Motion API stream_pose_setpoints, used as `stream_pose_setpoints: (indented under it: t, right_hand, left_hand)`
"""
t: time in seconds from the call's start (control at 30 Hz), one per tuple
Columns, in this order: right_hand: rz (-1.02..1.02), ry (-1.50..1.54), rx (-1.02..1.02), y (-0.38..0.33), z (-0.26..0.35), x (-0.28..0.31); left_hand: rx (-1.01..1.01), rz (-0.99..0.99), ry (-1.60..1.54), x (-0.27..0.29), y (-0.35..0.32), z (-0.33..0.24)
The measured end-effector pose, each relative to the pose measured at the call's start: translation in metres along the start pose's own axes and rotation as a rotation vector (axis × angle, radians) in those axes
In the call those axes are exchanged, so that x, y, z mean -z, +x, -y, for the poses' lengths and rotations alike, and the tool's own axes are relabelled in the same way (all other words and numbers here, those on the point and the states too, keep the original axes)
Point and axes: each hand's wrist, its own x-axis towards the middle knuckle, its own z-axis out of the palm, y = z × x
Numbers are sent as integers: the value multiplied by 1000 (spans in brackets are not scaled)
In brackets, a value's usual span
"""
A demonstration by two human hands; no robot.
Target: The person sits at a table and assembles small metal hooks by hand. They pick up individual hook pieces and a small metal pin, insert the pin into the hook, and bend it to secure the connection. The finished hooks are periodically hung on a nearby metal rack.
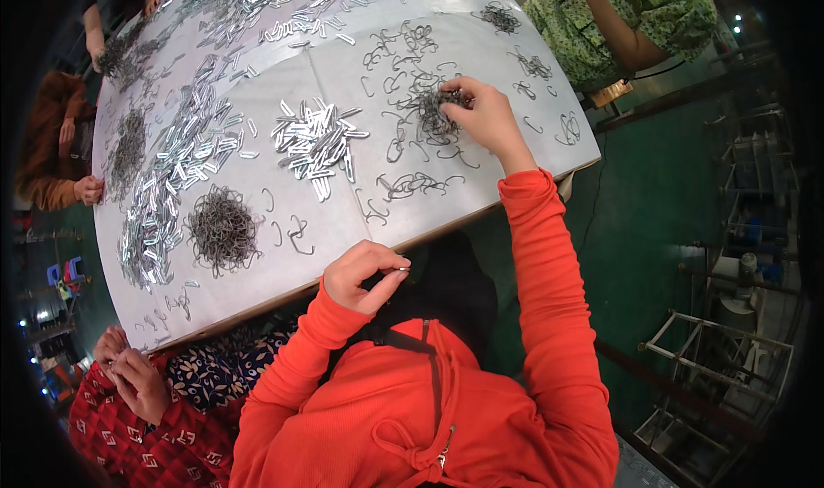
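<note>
My right hand [489,119] reaches over the table into a dark heap of bent wire hooks [435,121], thumb and fingers curled around some of them. How many it grips is hidden. Just off the table's near edge, my left hand [362,278] is closed, pinching a small shiny metal piece [402,269] between thumb and forefinger; most of it is covered. Loose wire hooks [416,185] lie scattered around the heap. Left of them sits a pile of flat, silvery oblong metal pieces [318,140].
Another round heap of wire hooks [223,229] and a long band of silvery pieces [184,145] cover the white table [335,222] on the left. A co-worker's hands [133,372] are close at lower left. Other people sit along the far sides. A metal frame [717,351] stands right.
</note>
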Motion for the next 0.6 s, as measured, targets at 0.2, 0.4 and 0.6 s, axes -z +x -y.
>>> stream_pose_setpoints:
  t: [0.2,0.4,0.6]
  right_hand:
    - [-291,-108,-33,0,-33,-1]
    - [-344,-247,51,-39,-28,-8]
    - [-40,-289,59,-64,-30,-39]
  left_hand:
    - [-52,43,-35,-3,5,-5]
    - [-11,61,-47,-9,-5,-2]
    - [-56,97,-46,-14,-9,-2]
